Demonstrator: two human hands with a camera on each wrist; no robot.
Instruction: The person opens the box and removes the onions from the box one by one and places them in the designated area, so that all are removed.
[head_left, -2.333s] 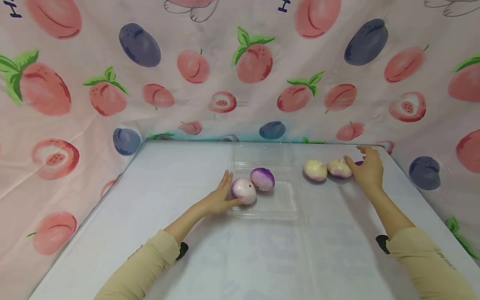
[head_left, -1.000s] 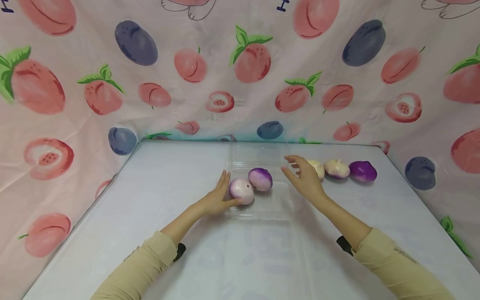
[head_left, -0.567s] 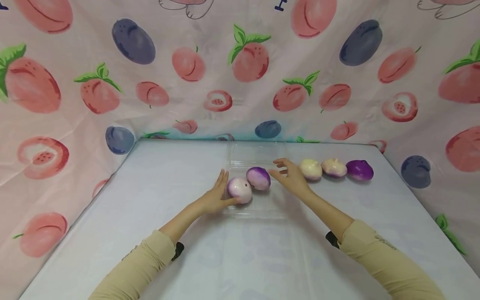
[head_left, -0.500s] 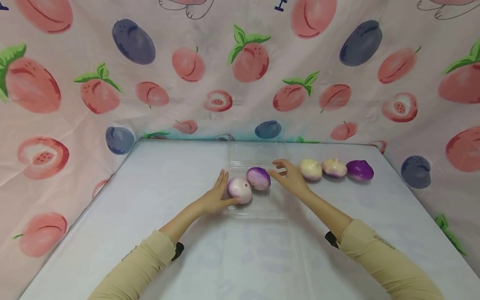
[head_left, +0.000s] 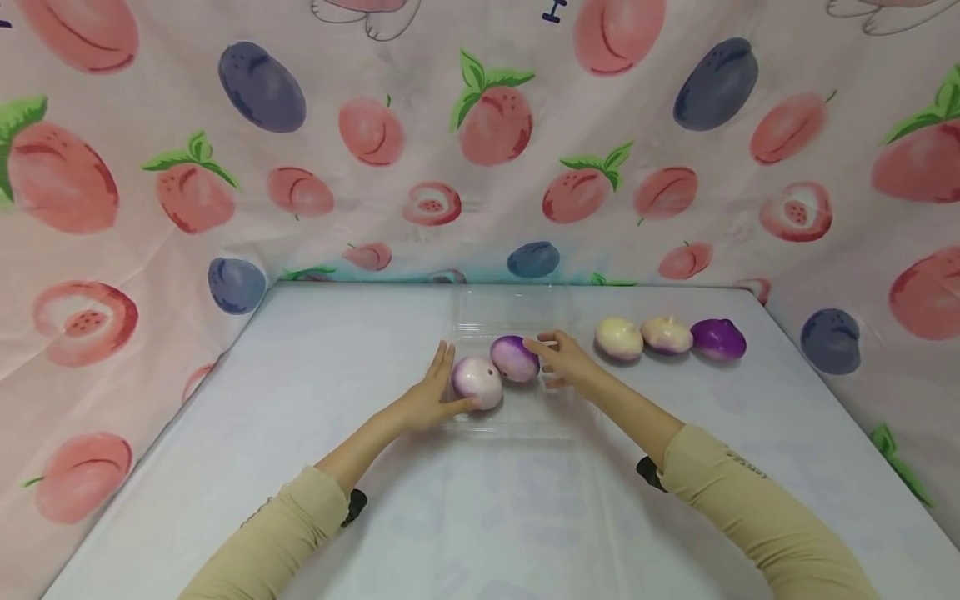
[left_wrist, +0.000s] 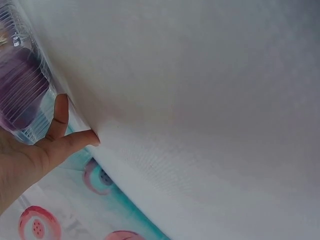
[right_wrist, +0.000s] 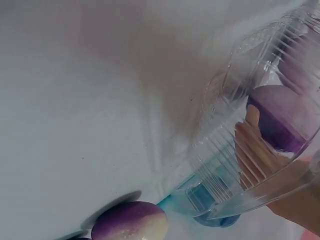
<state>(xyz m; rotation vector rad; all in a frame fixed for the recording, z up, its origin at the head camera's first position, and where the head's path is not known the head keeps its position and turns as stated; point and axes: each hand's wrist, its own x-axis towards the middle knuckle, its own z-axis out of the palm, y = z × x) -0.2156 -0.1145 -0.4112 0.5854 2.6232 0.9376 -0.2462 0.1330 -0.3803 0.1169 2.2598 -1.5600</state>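
Box (head_left: 558,421): clear plastic, open, set on the white bench (head_left: 337,358); its lid (head_left: 510,306) lies folded back behind it, toward the far edge.
Front onion (head_left: 477,385): pale with purple at the side, sitting in the left part of the box, a dark spot on its upper right.
Back onion (head_left: 516,360): purple over white, in the box just behind and to the right of the front onion, the two seeming to touch.
Left hand (head_left: 423,404): wide open, fingers straight along the left side of the box, thumb stretched out by the front onion; whether the thumb touches it cannot be told.
Right hand (head_left: 573,362): over the right part of the box, fingers spread and slightly bent, one tip on the back onion without closing round it.
Row on the right: cream onion (head_left: 618,340), pale onion (head_left: 666,336) and deep purple onion (head_left: 718,340), side by side.
Sleeves (head_left: 750,500): beige, on both arms.
Backdrop (head_left: 420,50): pinkish cloth printed with fruit.
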